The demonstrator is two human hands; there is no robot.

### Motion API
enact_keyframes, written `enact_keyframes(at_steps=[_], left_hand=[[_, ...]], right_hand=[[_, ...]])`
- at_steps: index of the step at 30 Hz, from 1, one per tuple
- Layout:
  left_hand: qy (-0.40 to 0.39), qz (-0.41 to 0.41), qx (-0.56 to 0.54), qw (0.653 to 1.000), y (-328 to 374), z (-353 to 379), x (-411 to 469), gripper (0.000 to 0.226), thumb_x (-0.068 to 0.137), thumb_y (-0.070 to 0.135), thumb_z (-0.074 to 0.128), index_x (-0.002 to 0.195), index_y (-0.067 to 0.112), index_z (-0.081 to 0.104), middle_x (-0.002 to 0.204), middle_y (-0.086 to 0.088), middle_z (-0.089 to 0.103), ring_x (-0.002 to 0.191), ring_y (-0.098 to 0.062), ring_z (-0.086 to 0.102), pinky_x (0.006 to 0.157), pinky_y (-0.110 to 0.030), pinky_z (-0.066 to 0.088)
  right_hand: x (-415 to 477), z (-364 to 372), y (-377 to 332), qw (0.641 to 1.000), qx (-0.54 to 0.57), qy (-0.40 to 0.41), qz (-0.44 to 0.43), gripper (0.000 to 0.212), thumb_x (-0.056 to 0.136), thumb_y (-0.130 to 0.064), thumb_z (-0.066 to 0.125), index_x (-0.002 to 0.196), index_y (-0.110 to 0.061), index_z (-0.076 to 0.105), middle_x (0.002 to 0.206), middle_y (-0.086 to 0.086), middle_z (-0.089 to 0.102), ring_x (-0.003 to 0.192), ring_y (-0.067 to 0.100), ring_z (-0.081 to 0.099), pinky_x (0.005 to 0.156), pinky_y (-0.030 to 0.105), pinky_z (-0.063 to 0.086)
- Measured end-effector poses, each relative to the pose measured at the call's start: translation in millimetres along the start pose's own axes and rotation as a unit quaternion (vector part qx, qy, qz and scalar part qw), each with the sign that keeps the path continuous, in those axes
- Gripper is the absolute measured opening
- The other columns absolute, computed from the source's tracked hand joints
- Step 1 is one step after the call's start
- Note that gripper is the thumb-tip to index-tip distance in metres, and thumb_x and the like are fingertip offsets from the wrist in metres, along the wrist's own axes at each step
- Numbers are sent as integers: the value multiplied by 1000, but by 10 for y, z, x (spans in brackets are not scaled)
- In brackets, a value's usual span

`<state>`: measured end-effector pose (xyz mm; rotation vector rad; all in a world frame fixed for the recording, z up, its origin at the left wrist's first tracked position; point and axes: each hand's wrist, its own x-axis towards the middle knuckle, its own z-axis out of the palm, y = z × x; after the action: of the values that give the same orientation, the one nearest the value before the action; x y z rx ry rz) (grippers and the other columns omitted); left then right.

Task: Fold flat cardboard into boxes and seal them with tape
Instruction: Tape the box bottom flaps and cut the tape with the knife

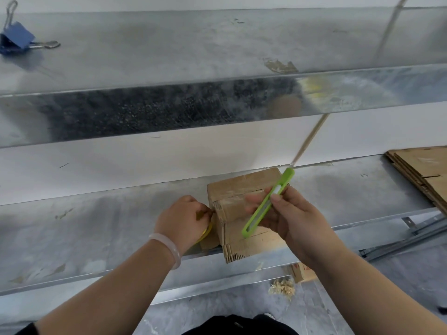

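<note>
**Hands at box [239,187] — cut likely next**

Head view: left hand [183,218] grips tape roll [205,232] at the box's left face. Right hand [290,213] pinches green cutter [266,206] over the box, axis slanting down-left toward the tape. Box sits on shelf [96,226] edge.

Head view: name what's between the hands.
The cardboard box stands between left hand, gripping yellow tape, and right hand, holding green cutter; head view.

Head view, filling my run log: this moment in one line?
left hand grips tape roll | right hand holds green cutter | box on shelf
</note>
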<state>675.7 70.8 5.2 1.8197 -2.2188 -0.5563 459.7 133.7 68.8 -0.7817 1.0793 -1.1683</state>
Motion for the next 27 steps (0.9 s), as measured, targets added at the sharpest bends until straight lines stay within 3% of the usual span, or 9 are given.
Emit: enact_keyframes(at_steps=[3,8,10,12,14,16,21,25,27], left_hand=[[-2,2,5,1000,2,-5,4,30,95,47,45,105,35,70,98,14,51,87,-10,55,71,-26,46],[-2,0,6,1000,3,-6,21,30,95,47,45,104,36,70,100,13,52,88,-11,55,72,-26,47],[-1,1,3,1000,1,-3,27,29,95,46,45,104,36,70,100,13,52,88,-11,55,73,-26,48],[1,2,-2,1000,-1,-3,33,28,95,45,46,105,35,70,100,13,53,88,-11,55,72,-25,47],[0,4,-1,1000,-5,-4,43,28,95,45,46,106,35,70,99,13,51,88,-10,55,70,-23,44],[-1,3,1,1000,-9,-5,57,29,95,45,46,107,35,70,98,14,50,87,-9,54,69,-22,42],[-4,2,6,1000,-13,-4,80,29,95,45,46,106,35,70,101,13,52,89,-10,54,71,-23,44],[-2,2,6,1000,-14,-3,98,28,95,45,46,106,36,70,100,14,51,88,-9,53,67,-22,39],[-5,3,6,1000,-19,-1,108,28,95,45,45,106,36,70,100,15,51,88,-8,53,68,-22,41]], right_hand=[[37,-53,-46,997,71,24,-17,20,89,-22,55,97,-11,69,101,9,72,88,23,67,74,32,58],[47,-117,-95,996,49,50,-60,34,68,-36,69,97,-22,77,61,1,47,56,15,45,57,28,50],[45,-122,-102,996,61,28,-67,31,69,-33,68,97,-23,77,65,5,59,57,18,56,58,30,55],[51,-138,-102,996,62,0,-70,22,81,-23,63,98,-22,77,88,12,72,73,22,69,67,34,60],[60,-148,-104,996,64,-10,-59,37,97,-4,41,100,-14,77,105,20,72,90,31,71,75,38,61],[50,-130,-118,997,50,-16,-56,45,98,3,30,100,-4,74,108,24,70,98,39,68,76,43,60],[64,-98,-119,991,-107,27,-76,14,94,-1,53,98,-7,66,97,13,74,89,31,70,69,31,57],[96,-62,-121,992,-105,39,-62,31,93,12,47,106,-9,66,95,11,75,91,25,71,76,33,59],[116,-47,-134,992,-100,43,-69,32,88,13,56,109,-10,65,90,12,75,87,24,72,79,34,60]])
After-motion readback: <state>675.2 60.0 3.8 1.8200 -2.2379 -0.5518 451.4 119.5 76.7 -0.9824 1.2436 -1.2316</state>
